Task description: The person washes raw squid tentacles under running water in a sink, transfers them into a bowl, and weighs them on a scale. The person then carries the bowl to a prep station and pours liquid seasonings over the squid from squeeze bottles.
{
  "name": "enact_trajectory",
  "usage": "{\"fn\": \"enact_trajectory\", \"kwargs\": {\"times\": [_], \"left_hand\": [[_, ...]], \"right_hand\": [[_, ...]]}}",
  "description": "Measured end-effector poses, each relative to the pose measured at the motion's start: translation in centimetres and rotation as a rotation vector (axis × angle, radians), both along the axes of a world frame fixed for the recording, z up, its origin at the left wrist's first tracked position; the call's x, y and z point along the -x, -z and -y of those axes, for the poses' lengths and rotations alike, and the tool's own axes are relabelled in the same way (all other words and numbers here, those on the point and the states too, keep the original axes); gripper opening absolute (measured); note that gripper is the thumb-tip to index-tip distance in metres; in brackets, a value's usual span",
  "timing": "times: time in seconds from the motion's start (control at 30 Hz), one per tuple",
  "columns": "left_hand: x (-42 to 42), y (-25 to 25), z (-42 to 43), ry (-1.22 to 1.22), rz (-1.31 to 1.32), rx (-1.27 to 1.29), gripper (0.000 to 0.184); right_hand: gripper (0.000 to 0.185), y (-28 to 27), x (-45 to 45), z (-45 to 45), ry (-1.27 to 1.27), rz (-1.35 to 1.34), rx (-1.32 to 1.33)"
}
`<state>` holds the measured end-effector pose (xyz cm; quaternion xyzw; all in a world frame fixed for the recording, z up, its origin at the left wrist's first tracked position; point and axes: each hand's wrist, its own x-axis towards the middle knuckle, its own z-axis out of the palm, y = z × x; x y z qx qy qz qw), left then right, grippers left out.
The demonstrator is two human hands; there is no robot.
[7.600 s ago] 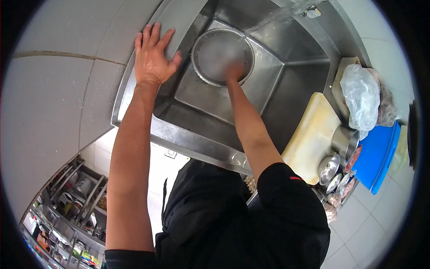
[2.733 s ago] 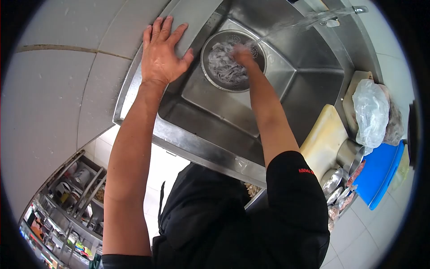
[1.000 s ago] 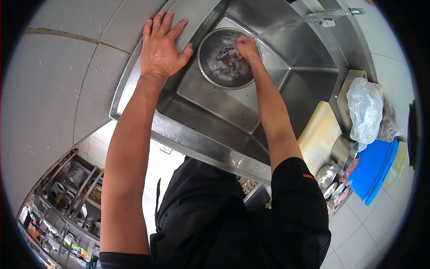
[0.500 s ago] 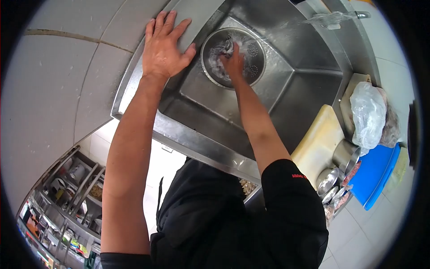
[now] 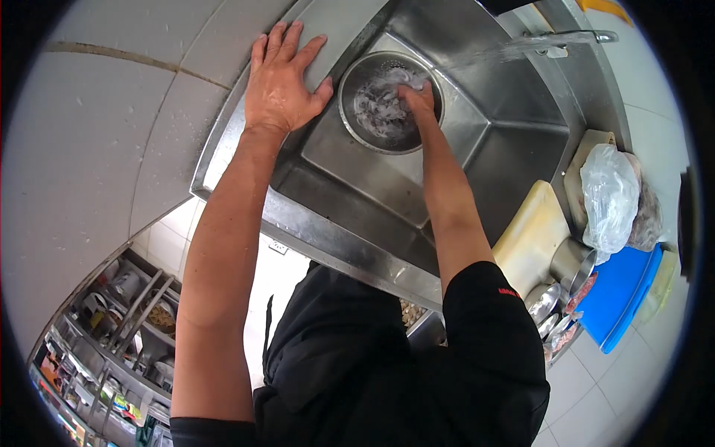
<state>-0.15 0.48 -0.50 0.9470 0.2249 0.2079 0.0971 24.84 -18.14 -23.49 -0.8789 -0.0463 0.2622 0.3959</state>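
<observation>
My left hand (image 5: 281, 88) lies spread on the left rim of the steel sink (image 5: 357, 186), its fingers apart and nothing in it. Inside the sink sits a round metal colander (image 5: 395, 145) holding pale, greyish pieces (image 5: 380, 108) in water, blurred by motion. My right hand (image 5: 417, 97) reaches into the right side of the colander, touching the pieces. Its fingers are bent and partly hidden, so whether they grip anything is unclear. A stream of water (image 5: 514, 48) runs from the tap (image 5: 596, 36) towards the colander.
Right of the sink are a yellowish cutting board (image 5: 532, 231), a metal pot (image 5: 573, 264), small metal bowls (image 5: 544, 302), a clear plastic bag (image 5: 609, 197) and a blue board (image 5: 618, 294). Shelves with kitchen items (image 5: 119, 335) stand at the lower left.
My right hand has moved from the middle of the colander to its right side, and the pale pieces have shifted. My left hand remains spread on the rim.
</observation>
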Motion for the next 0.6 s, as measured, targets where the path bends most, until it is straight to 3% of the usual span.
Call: {"fn": "enact_trajectory", "kwargs": {"times": [0.1, 0.13, 0.17, 0.23, 0.27, 0.37, 0.4, 0.5, 0.6], "left_hand": [[-0.1, -0.4, 0.2, 0.02, -0.01, 0.002, 0.059], [-0.3, -0.5, 0.3, 0.019, -0.019, -0.009, 0.059], [-0.4, -0.6, 0.3, 0.032, -0.006, -0.008, 0.059], [-0.5, -0.7, 0.3, 0.011, -0.024, -0.014, 0.059], [-0.5, -0.9, 0.3, 0.017, -0.021, -0.022, 0.059], [-0.5, -1.3, 0.3, 0.017, -0.023, -0.003, 0.058], [-0.5, -1.5, 0.3, 0.011, -0.039, 0.007, 0.058], [-0.5, -1.6, 0.1, 0.02, -0.042, 0.025, 0.059], [-0.6, -1.2, 0.2, 0.017, -0.033, 0.038, 0.061]], "right_hand": [[0.083, -8.0, 1.7, -0.1, 0.005, -0.119, -0.085], [0.091, -4.4, -0.3, 0.8, -0.091, -0.095, -0.243], [0.091, -4.1, -2.1, 0.7, -0.079, -0.081, -0.242], [0.073, -5.0, -4.0, 0.1, -0.313, 0.108, 0.26], [0.072, -15.1, -1.0, -1.2, -0.287, 0.142, 0.469], [0.071, -19.4, -2.6, -0.9, -0.42, 0.209, 0.495], [0.073, -23.2, -3.0, -1.3, -0.523, 0.039, 0.598], [0.075, -23.9, -5.1, 0.5, -0.564, 0.207, 0.519], [0.081, -29.4, -4.3, 1.4, -0.533, 0.113, 0.526]]}}
